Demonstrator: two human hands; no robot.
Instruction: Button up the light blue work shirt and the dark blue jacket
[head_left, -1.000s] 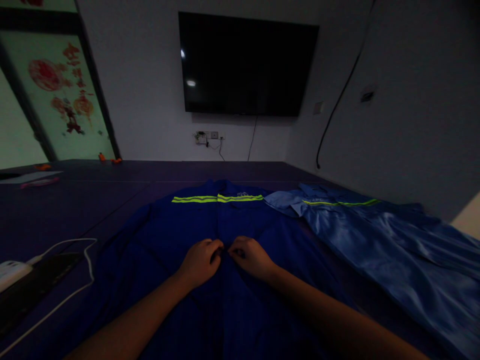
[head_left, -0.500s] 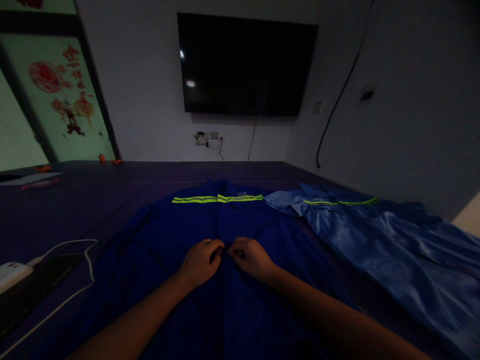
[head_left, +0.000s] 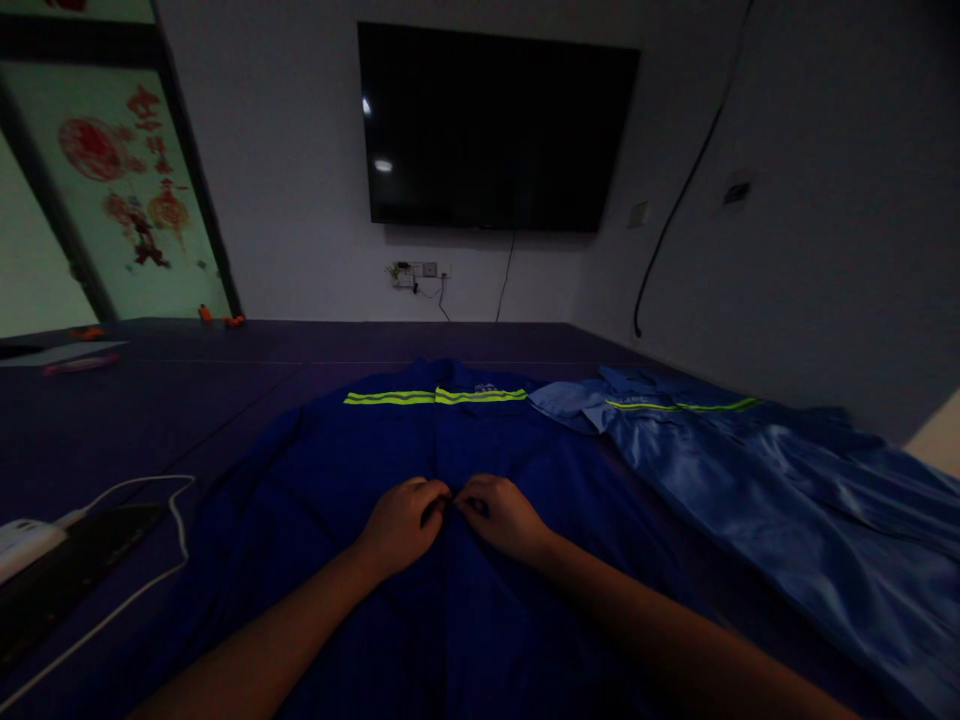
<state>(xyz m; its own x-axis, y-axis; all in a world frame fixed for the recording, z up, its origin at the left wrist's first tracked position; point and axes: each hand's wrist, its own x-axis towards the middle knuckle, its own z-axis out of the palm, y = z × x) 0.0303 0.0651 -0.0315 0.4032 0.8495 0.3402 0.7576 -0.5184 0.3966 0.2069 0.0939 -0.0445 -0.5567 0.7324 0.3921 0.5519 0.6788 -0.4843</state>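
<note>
A dark blue work jacket (head_left: pixel 360 450) with yellow-green reflective strips across its chest lies spread out in front of me, its collar at the far end. Over its front opening, my left hand (head_left: pixel 403 522) is closed in a pinch of thumb and forefinger on the jacket's edge. My right hand (head_left: pixel 504 517) pinches the fabric just beside it, the fingertips of both hands almost touching. Whatever small fastening may lie between the fingertips is hidden and too dark to make out.
A lighter blue work garment (head_left: pixel 720 490) with a reflective strip lies on the right, touching the jacket's shoulder. On the left are a white power strip (head_left: pixel 30 545), its white cable (head_left: pixel 184 530) and a dark flat panel (head_left: pixel 97 560). A television (head_left: pixel 499 130) hangs on the wall ahead.
The fingertips of both hands have drawn very slightly closer together at the jacket's front opening. The jacket and the other garment lie as before.
</note>
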